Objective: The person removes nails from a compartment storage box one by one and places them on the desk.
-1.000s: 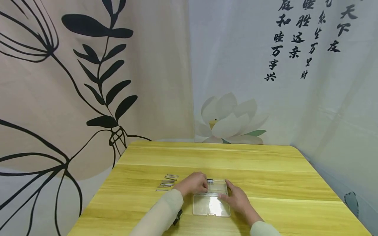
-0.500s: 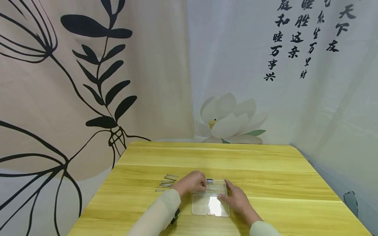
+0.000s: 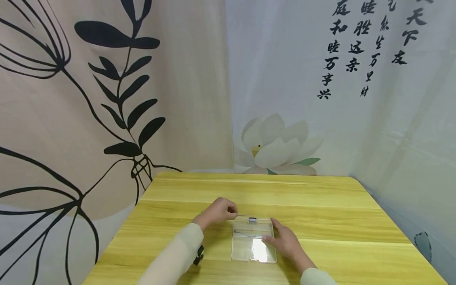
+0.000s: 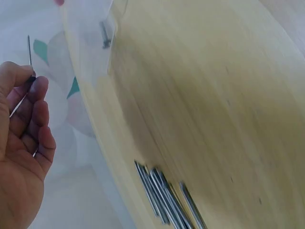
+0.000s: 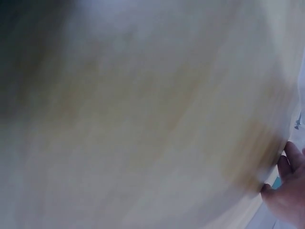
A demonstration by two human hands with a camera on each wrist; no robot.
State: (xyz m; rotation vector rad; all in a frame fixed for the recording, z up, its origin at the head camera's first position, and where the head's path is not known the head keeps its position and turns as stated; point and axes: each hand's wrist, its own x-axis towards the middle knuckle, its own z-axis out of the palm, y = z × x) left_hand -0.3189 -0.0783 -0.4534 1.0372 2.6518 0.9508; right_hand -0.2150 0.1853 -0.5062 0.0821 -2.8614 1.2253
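My left hand (image 3: 216,212) pinches a nail (image 4: 29,51) between thumb and forefinger, above the far left corner of an open clear plastic box (image 3: 263,226). Thin metallic glints also show among its lower fingers in the left wrist view; what they are, I cannot tell. My right hand (image 3: 287,240) grips the box's right side, thumb near the hinge and fingers at the far corner. Thin grey nails (image 3: 246,234) lie in the box along its hinge side. The box's lid (image 3: 246,249) lies flat toward me. Loose nails (image 4: 167,198) lie on the table, hidden behind my left arm in the head view.
The wooden table (image 3: 338,221) reaches back to a printed curtain (image 3: 199,99). A dark piece (image 3: 252,220), perhaps a clasp, sits at the box's far edge. A black strap piece (image 3: 199,255) hangs by the left sleeve. The right wrist view is mostly blurred.
My left hand has risen out of the box and moved left and away from me, now with a nail showing in its fingertips. My right hand stays on the box.
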